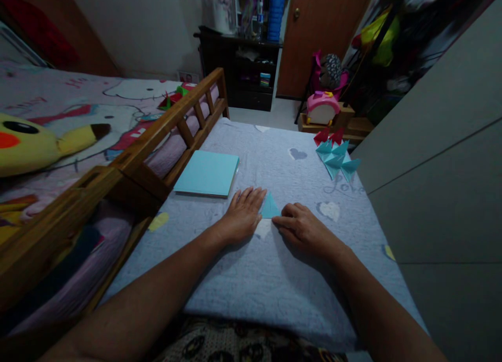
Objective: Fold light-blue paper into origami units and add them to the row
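Observation:
A small light-blue paper folded into a triangle (270, 207) lies flat on the cloth between my hands, its point facing away from me. My left hand (245, 213) rests flat with fingers stretched out, its thumb side against the paper's left edge. At the paper's lower right corner, my right hand (300, 223) has its fingers curled and closed, the thumb and forefinger on the corner. A stack of square light-blue paper (207, 173) lies beyond my left hand. Farther off to the right are several folded light-blue paper pieces (333, 155) and red folded pieces (329, 135).
The work surface is covered with a blue heart-print cloth (223, 278). A wooden rail (172, 126) borders it on the left, with a bed and a yellow plush toy (31, 145) beyond. A pale cabinet (439, 194) stands along the right. A dark shelf (239, 69) is at the back.

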Motion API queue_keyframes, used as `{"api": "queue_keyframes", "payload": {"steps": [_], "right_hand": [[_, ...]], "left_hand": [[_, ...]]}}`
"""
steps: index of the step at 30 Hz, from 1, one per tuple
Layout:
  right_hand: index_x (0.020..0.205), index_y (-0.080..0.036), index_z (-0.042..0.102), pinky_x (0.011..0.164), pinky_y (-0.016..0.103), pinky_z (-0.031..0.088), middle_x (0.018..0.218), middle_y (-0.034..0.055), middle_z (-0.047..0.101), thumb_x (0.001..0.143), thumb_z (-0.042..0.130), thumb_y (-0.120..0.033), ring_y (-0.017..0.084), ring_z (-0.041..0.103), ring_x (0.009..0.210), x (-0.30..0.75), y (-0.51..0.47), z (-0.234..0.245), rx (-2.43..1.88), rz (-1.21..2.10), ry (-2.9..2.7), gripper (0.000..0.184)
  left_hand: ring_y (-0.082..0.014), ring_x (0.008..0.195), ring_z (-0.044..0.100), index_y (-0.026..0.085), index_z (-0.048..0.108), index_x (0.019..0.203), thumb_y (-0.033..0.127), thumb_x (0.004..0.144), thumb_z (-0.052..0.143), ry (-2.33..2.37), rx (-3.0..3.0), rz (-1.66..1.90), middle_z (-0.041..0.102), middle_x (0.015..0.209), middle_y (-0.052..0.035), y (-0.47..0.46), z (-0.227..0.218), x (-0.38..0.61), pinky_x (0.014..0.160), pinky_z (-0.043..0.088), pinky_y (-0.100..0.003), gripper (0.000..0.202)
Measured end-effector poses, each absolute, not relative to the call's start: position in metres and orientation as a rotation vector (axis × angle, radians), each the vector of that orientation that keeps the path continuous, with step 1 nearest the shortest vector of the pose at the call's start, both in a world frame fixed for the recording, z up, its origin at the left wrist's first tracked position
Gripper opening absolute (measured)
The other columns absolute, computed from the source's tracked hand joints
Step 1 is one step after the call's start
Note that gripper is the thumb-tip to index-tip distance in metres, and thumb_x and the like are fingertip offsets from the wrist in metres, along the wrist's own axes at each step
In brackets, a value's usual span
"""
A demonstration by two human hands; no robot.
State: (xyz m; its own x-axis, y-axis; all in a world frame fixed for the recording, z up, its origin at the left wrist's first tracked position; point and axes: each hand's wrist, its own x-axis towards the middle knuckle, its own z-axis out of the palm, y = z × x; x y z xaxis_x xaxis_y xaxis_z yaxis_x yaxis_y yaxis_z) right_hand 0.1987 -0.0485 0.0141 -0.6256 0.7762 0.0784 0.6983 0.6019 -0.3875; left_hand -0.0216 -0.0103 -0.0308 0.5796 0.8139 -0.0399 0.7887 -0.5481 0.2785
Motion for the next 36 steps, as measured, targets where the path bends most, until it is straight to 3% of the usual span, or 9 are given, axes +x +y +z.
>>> {"api": "queue_keyframes", "payload": {"steps": [9,13,17,20,23,27,36], "right_hand": [[0.100,-0.022,0.075,0.080,0.036,0.045,0.091,0.0075,0.063,0.094,0.055,-0.021,0.020,0.056,0.085,0.218,-0.040,0.016,-1.188,0.550,-2.595,0.021],[0.087,-0.019,0.074,0.079,0.035,0.047,0.087,0.0078,0.063,0.095,0.051,-0.021,0.020,0.059,0.085,0.219,-0.037,0.009,-1.253,0.617,-2.410,0.024],[0.103,-0.017,0.068,0.081,0.037,0.048,0.091,0.0082,0.063,0.090,0.057,-0.021,0.022,0.058,0.086,0.209,-0.036,-0.002,-1.320,0.515,-2.217,0.017],[0.104,-0.017,0.067,0.085,0.038,0.047,0.096,0.0092,0.062,0.091,0.050,-0.014,0.022,0.057,0.092,0.201,-0.036,-0.007,-1.303,0.539,-2.147,0.021],[0.098,-0.020,0.070,0.086,0.038,0.048,0.096,0.0083,0.062,0.092,0.047,-0.011,0.021,0.057,0.094,0.200,-0.035,-0.010,-1.276,0.568,-2.140,0.025],[0.093,-0.021,0.072,0.085,0.038,0.047,0.095,0.0072,0.063,0.089,0.050,-0.007,0.021,0.057,0.093,0.203,-0.033,-0.016,-1.214,0.564,-2.163,0.027],[0.084,-0.020,0.066,0.086,0.039,0.044,0.094,0.0069,0.063,0.082,0.049,-0.005,0.022,0.056,0.092,0.203,-0.035,-0.014,-1.238,0.603,-2.233,0.022]], "left_hand": [[-0.0317,0.153,0.017,0.014,0.019,0.156,0.023,0.095,0.040,1.298,2.522,0.207,0.028,0.163,-0.0157,-0.010,-0.031,-0.025,0.123,0.012,-0.054,0.065],[-0.0308,0.149,0.024,0.012,0.025,0.153,0.027,0.091,0.047,1.233,2.392,0.382,0.034,0.158,-0.0188,-0.007,-0.028,-0.031,0.122,0.020,-0.051,0.068],[-0.0310,0.139,0.037,0.013,0.048,0.136,0.032,0.083,0.058,1.190,2.272,0.556,0.049,0.142,-0.0171,-0.004,-0.020,-0.034,0.119,0.028,-0.048,0.057],[-0.0274,0.131,0.044,0.019,0.059,0.116,0.021,0.079,0.055,1.100,2.244,0.666,0.059,0.129,-0.0102,-0.003,-0.015,-0.032,0.117,0.031,-0.046,0.038],[-0.0244,0.127,0.047,0.022,0.064,0.103,0.012,0.080,0.046,1.128,2.170,0.738,0.061,0.124,-0.0064,-0.003,-0.013,-0.030,0.114,0.035,-0.045,0.031],[-0.0251,0.120,0.052,0.021,0.067,0.100,0.021,0.089,0.053,1.193,2.170,0.743,0.063,0.118,-0.0068,-0.002,-0.013,-0.025,0.109,0.039,-0.045,0.018],[-0.0258,0.113,0.054,0.020,0.067,0.089,0.019,0.076,0.075,1.194,2.225,0.756,0.064,0.110,-0.0063,-0.004,-0.014,-0.019,0.103,0.044,-0.043,0.015]]}}
